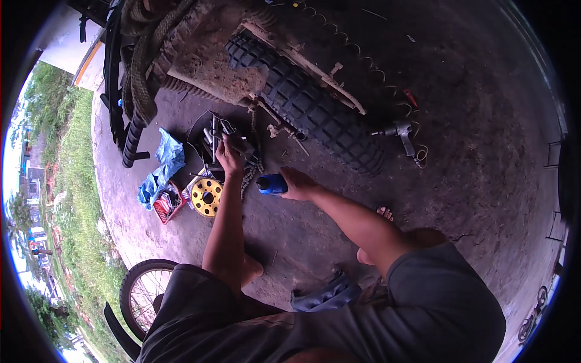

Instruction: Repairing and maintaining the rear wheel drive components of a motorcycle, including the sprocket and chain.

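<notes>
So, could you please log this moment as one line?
left hand: on drive chain | right hand: holds blue bottle | nearby: knobby tyre, yellow sprocket

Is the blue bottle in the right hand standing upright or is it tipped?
Tipped. The blue bottle lies nearly sideways in the right hand, its dark cap end pointing toward the left hand and the chain.

Blue bottle [272, 184], black-capped, lying sideways above the ground; drive chain [251, 171] dangling beside it, dark, greasy.
</notes>
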`<control>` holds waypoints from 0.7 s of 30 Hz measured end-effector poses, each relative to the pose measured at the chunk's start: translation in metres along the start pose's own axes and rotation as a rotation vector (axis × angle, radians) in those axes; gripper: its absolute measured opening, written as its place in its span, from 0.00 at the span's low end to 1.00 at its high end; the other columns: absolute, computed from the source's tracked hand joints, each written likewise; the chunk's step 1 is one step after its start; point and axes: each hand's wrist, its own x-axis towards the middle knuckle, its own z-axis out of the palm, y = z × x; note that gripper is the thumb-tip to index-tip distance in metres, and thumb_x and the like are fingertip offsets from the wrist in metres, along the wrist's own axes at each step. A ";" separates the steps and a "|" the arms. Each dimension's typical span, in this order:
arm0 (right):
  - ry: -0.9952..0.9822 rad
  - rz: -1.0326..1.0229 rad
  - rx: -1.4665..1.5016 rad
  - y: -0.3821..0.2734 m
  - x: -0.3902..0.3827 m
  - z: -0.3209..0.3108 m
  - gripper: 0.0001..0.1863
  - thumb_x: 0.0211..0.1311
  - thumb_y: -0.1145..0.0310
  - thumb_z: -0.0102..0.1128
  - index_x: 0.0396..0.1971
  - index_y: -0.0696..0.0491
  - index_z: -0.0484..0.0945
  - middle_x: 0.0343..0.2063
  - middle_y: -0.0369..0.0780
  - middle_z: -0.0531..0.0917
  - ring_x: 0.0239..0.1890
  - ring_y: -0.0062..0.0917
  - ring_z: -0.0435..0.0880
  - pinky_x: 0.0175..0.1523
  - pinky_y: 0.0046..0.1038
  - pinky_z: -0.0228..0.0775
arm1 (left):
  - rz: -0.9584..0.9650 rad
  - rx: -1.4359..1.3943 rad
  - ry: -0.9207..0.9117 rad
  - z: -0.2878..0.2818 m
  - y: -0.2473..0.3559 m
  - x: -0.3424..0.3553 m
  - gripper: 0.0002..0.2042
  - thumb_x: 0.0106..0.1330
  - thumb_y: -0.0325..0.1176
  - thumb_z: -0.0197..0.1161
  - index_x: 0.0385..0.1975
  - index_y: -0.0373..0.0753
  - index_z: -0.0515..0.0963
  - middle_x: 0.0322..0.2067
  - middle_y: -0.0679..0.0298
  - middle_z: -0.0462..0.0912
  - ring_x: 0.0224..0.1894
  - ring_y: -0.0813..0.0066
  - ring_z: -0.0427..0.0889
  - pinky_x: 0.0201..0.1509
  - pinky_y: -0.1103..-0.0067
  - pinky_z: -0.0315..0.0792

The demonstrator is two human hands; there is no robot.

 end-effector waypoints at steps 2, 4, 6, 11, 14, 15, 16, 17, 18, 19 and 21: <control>0.043 -0.062 0.038 0.006 0.007 0.014 0.34 0.46 0.57 0.77 0.49 0.56 0.70 0.46 0.53 0.80 0.50 0.52 0.81 0.55 0.47 0.76 | 0.004 -0.095 0.054 -0.002 -0.016 0.011 0.24 0.77 0.53 0.54 0.38 0.34 0.83 0.28 0.65 0.84 0.28 0.79 0.79 0.32 0.81 0.71; 0.043 -0.087 0.052 0.009 0.007 0.022 0.35 0.46 0.56 0.78 0.50 0.56 0.70 0.47 0.53 0.80 0.51 0.52 0.81 0.56 0.46 0.75 | 0.035 -0.105 0.153 -0.011 -0.033 0.014 0.24 0.78 0.53 0.54 0.38 0.34 0.83 0.28 0.65 0.84 0.28 0.79 0.79 0.32 0.82 0.71; 0.000 -0.003 0.138 0.009 0.005 0.023 0.38 0.47 0.54 0.78 0.53 0.56 0.68 0.50 0.54 0.79 0.54 0.52 0.80 0.58 0.45 0.74 | 0.068 -0.143 0.251 -0.022 -0.044 0.015 0.25 0.78 0.52 0.53 0.37 0.34 0.83 0.28 0.65 0.84 0.27 0.79 0.79 0.31 0.82 0.71; 0.208 0.016 -0.094 -0.012 -0.011 0.003 0.41 0.49 0.51 0.76 0.56 0.58 0.65 0.52 0.56 0.78 0.56 0.51 0.79 0.61 0.44 0.73 | -0.044 -0.360 0.403 -0.044 -0.068 0.009 0.22 0.79 0.47 0.52 0.43 0.32 0.83 0.30 0.62 0.87 0.27 0.75 0.82 0.32 0.77 0.75; 0.199 0.131 -0.028 -0.023 -0.021 -0.035 0.41 0.52 0.50 0.73 0.57 0.60 0.65 0.52 0.58 0.77 0.57 0.51 0.78 0.62 0.43 0.71 | -0.301 -0.296 0.355 -0.051 -0.090 -0.007 0.20 0.78 0.48 0.54 0.41 0.34 0.83 0.29 0.62 0.83 0.26 0.76 0.79 0.28 0.76 0.71; 0.251 0.123 -0.027 -0.028 -0.023 -0.047 0.39 0.54 0.51 0.73 0.56 0.60 0.66 0.53 0.59 0.76 0.57 0.50 0.79 0.61 0.44 0.71 | -0.283 -0.344 0.348 -0.045 -0.100 -0.017 0.20 0.77 0.48 0.56 0.39 0.34 0.83 0.27 0.64 0.81 0.24 0.76 0.77 0.26 0.75 0.69; 0.288 0.109 -0.036 -0.035 -0.024 -0.058 0.38 0.55 0.52 0.72 0.56 0.62 0.66 0.53 0.60 0.78 0.55 0.51 0.80 0.60 0.45 0.72 | -0.290 -0.374 0.363 -0.036 -0.106 -0.026 0.20 0.76 0.49 0.57 0.37 0.35 0.82 0.24 0.65 0.78 0.22 0.76 0.75 0.24 0.75 0.66; 0.263 0.124 -0.056 -0.042 -0.026 -0.067 0.38 0.55 0.52 0.72 0.56 0.62 0.66 0.53 0.60 0.78 0.55 0.52 0.80 0.60 0.45 0.73 | -0.359 -0.381 0.349 -0.027 -0.111 -0.036 0.19 0.75 0.48 0.59 0.34 0.35 0.82 0.22 0.67 0.76 0.19 0.77 0.72 0.22 0.76 0.63; 0.228 0.173 -0.076 -0.050 -0.028 -0.078 0.39 0.55 0.53 0.72 0.57 0.63 0.65 0.53 0.60 0.79 0.54 0.52 0.81 0.60 0.45 0.74 | -0.504 -0.387 0.353 -0.017 -0.111 -0.046 0.19 0.73 0.48 0.62 0.32 0.36 0.81 0.20 0.69 0.73 0.17 0.78 0.69 0.19 0.77 0.61; 0.135 0.230 -0.136 -0.056 -0.032 -0.090 0.40 0.56 0.52 0.71 0.59 0.64 0.64 0.53 0.61 0.78 0.56 0.53 0.80 0.61 0.44 0.73 | -0.493 -0.405 0.234 -0.007 -0.109 -0.060 0.18 0.71 0.48 0.65 0.31 0.37 0.81 0.18 0.71 0.71 0.15 0.79 0.65 0.18 0.77 0.57; 0.067 0.244 -0.265 -0.071 -0.043 -0.104 0.45 0.56 0.51 0.71 0.63 0.66 0.61 0.53 0.62 0.79 0.55 0.54 0.81 0.61 0.45 0.73 | -0.571 -0.397 0.052 0.024 -0.096 -0.087 0.16 0.67 0.47 0.69 0.28 0.39 0.80 0.15 0.73 0.68 0.12 0.82 0.61 0.15 0.79 0.53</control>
